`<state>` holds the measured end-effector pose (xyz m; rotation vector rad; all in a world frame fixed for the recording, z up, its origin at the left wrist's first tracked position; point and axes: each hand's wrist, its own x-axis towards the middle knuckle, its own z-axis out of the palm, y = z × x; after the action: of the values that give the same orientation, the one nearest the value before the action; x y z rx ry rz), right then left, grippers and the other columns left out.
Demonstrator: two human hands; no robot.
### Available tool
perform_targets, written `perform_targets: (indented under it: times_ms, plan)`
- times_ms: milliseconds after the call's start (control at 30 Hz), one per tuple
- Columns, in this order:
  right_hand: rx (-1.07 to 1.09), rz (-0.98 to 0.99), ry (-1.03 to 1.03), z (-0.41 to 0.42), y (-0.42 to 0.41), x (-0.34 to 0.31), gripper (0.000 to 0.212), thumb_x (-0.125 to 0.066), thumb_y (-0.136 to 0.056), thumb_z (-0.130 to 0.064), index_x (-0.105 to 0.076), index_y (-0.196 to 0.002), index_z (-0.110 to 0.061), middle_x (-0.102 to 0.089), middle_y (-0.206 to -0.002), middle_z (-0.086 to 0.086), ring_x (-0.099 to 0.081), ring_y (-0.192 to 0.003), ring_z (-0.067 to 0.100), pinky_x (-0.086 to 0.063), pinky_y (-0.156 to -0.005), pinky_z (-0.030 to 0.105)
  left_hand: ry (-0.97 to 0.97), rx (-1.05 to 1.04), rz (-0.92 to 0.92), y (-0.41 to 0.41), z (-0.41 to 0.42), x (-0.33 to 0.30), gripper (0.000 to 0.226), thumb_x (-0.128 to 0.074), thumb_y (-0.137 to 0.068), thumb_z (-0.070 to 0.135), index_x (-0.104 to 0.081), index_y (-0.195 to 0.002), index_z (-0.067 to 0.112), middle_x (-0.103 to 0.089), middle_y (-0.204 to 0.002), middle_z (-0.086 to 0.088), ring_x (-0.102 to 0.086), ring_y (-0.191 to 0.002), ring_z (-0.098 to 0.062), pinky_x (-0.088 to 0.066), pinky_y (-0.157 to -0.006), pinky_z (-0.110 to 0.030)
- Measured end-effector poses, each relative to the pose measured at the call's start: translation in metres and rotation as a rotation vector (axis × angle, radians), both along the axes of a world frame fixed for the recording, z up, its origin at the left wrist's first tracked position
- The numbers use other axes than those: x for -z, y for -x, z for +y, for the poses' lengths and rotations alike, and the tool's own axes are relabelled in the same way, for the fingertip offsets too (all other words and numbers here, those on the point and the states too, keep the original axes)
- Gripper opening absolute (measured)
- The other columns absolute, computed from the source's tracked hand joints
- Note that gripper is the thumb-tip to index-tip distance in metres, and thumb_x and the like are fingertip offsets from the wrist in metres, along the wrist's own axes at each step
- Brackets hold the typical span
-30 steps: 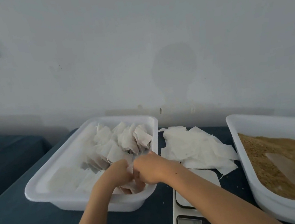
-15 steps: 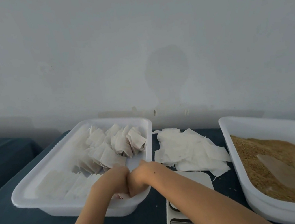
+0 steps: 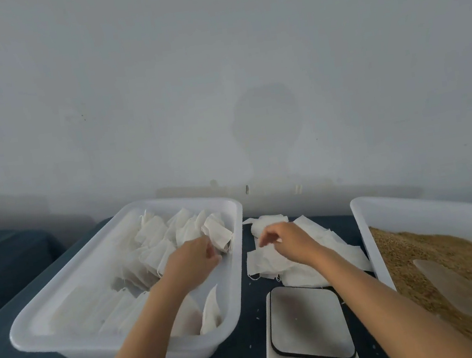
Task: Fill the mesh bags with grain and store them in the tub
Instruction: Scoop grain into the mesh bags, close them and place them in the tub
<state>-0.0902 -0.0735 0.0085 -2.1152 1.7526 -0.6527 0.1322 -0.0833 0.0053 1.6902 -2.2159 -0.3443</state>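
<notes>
At left, one white tub [image 3: 65, 312] holds roughly a dozen filled mesh bags [image 3: 159, 244]; exact count unclear, they overlap. Left hand [image 3: 193, 260] inside it, fingers loosely curled, touching a bag [image 3: 218, 236]. Right hand [image 3: 288, 239] half-open over one empty-bag pile [image 3: 309, 256]; one scale [image 3: 308, 323], one grain tub [image 3: 427, 212].

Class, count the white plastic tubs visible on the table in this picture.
2: the white plastic tub of filled mesh bags at left, and the white plastic tub of brown grain at right, partly cut off.
</notes>
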Motion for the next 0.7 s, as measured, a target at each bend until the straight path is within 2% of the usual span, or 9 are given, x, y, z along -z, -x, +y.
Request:
perform_targets:
  times_ms: [100, 200, 300, 367, 433, 500, 567, 633, 700]
  plan:
    - [0.109, 0.418, -0.181, -0.009, 0.025, 0.033, 0.052, -0.04, -0.081, 0.008, -0.05, -0.123, -0.022, -0.045, -0.127, 0.003, -0.043, -0.117, 0.025, -0.036, -0.093, 0.037, 0.036, -0.002, 0.046, 0.006, -0.002, -0.002, 0.012, -0.051, -0.091, 0.03, -0.053, -0.092, 0.019, -0.064, -0.096, 0.003, -0.058, -0.087, -0.019, -0.044, -0.074, -0.03]
    - [0.143, 0.513, -0.143, -0.012, 0.032, 0.052, 0.049, -0.044, -0.083, 0.003, -0.042, -0.125, -0.023, -0.04, -0.128, 0.002, -0.04, -0.114, 0.024, -0.034, -0.085, 0.035, 0.047, -0.011, 0.069, 0.007, -0.003, 0.004, 0.01, -0.05, -0.092, 0.03, -0.052, -0.092, 0.02, -0.064, -0.099, 0.004, -0.059, -0.089, -0.019, -0.045, -0.075, -0.029]
    - [0.14, 0.547, -0.063, -0.018, 0.034, 0.05, 0.027, -0.05, -0.09, -0.008, -0.05, -0.115, -0.019, -0.05, -0.122, 0.001, -0.049, -0.109, 0.023, -0.032, -0.082, 0.032, 0.059, -0.023, 0.068, 0.006, -0.006, 0.009, 0.007, -0.049, -0.092, 0.027, -0.052, -0.09, 0.02, -0.063, -0.093, 0.004, -0.057, -0.085, -0.019, -0.043, -0.072, -0.029]
    - [0.151, 0.526, -0.064, -0.022, 0.037, 0.044, 0.018, -0.051, -0.091, -0.01, -0.059, -0.107, -0.017, -0.058, -0.116, 0.0, -0.054, -0.104, 0.022, -0.034, -0.081, 0.029, 0.068, -0.024, 0.082, 0.005, -0.007, 0.012, 0.007, -0.05, -0.091, 0.026, -0.052, -0.09, 0.02, -0.06, -0.088, 0.005, -0.053, -0.079, -0.017, -0.041, -0.069, -0.027]
    - [0.181, 0.486, -0.029, -0.023, 0.039, 0.04, 0.019, -0.05, -0.091, -0.007, -0.064, -0.1, -0.016, -0.063, -0.11, 0.001, -0.056, -0.095, 0.021, -0.034, -0.074, 0.027, 0.081, -0.029, 0.099, 0.004, -0.007, 0.012, 0.005, -0.05, -0.092, 0.026, -0.051, -0.089, 0.022, -0.058, -0.086, 0.007, -0.051, -0.077, -0.015, -0.041, -0.068, -0.026]
    - [0.226, 0.379, 0.038, -0.021, 0.041, 0.034, 0.018, -0.048, -0.091, -0.006, -0.063, -0.091, -0.017, -0.066, -0.103, -0.002, -0.054, -0.086, 0.017, -0.032, -0.068, 0.025, 0.11, -0.041, 0.137, 0.006, -0.005, 0.009, 0.004, -0.05, -0.092, 0.025, -0.051, -0.09, 0.023, -0.062, -0.09, 0.008, -0.056, -0.082, -0.015, -0.045, -0.071, -0.028]
    - [0.269, 0.21, 0.097, -0.016, 0.045, 0.022, 0.016, -0.05, -0.093, -0.011, -0.057, -0.079, -0.017, -0.064, -0.086, -0.011, -0.051, -0.082, 0.013, -0.033, -0.064, 0.027, 0.183, -0.046, 0.201, 0.01, 0.0, 0.002, 0.003, -0.05, -0.093, 0.023, -0.053, -0.092, 0.021, -0.065, -0.093, 0.008, -0.059, -0.084, -0.015, -0.047, -0.073, -0.03]
    - [0.3, 0.084, 0.158, -0.006, 0.051, 0.003, 0.019, -0.058, -0.091, -0.017, -0.055, -0.072, -0.017, -0.054, -0.07, -0.017, -0.051, -0.076, 0.012, -0.035, -0.062, 0.028, 0.282, -0.026, 0.304, 0.02, 0.008, -0.009, 0.004, -0.05, -0.093, 0.018, -0.052, -0.09, 0.021, -0.063, -0.091, 0.013, -0.057, -0.079, -0.009, -0.044, -0.066, -0.024]
    - [0.325, -0.074, 0.233, 0.009, 0.061, -0.018, 0.023, -0.067, -0.086, -0.02, -0.056, -0.066, -0.017, -0.055, -0.065, -0.013, -0.052, -0.068, 0.011, -0.037, -0.06, 0.027, 0.354, 0.018, 0.421, 0.037, 0.022, -0.021, 0.008, -0.051, -0.091, 0.016, -0.05, -0.088, 0.023, -0.06, -0.087, 0.017, -0.053, -0.072, 0.0, -0.035, -0.059, -0.011]
